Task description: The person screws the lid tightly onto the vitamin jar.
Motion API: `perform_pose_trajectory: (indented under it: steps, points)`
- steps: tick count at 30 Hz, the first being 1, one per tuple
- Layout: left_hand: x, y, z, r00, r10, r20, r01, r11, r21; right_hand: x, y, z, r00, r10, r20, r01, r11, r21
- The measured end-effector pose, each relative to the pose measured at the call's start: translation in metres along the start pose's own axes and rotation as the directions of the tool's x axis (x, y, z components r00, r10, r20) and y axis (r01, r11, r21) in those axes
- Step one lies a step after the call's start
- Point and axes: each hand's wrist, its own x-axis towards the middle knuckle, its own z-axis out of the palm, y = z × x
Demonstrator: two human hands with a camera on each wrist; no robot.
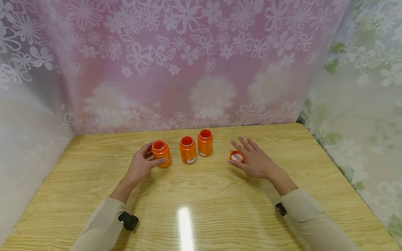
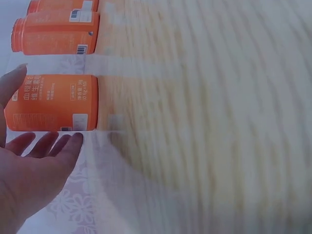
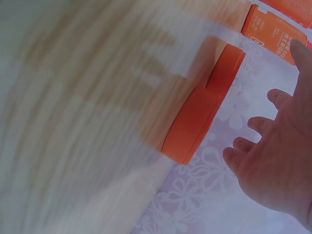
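Three open orange bottles stand upright on the table: a left bottle (image 1: 163, 156), a middle bottle (image 1: 188, 153) and a right bottle (image 1: 205, 143). Around the left bottle is my left hand (image 1: 139, 165), its thumb across the front and its fingers along the left side. The left wrist view shows those fingers (image 2: 70, 148) loosely spread at the edge of the printed bottle (image 2: 53, 102); firm contact is unclear. Over an orange lid (image 1: 237, 157), white inside facing up, my right hand (image 1: 255, 162) spreads its fingers. Two lids (image 3: 187, 126) show in the right wrist view, apart from that hand.
The wood-grain table (image 1: 201, 188) ends at a pink floral curtain (image 1: 188, 69) behind the bottles. A pale floral curtain (image 1: 361, 104) hangs along the right side. Small black devices (image 1: 128, 220) are strapped at both wrists.
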Motion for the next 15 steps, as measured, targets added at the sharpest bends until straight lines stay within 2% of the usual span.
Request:
perform_pose_trajectory:
  steps: [10,15]
  points:
    - [0.0061,0.0043,0.0028,1.0,-0.016,-0.001,0.016,1.0,0.009,0.0068,-0.0035,0.0021,1.0,0.024,0.018,-0.025,0.996,0.081]
    - [0.0097,0.0018,0.0037,1.0,-0.021,0.0,0.021,0.998,0.062,0.0092,-0.0054,0.0029,0.999,0.025,0.02,-0.027,0.995,0.092]
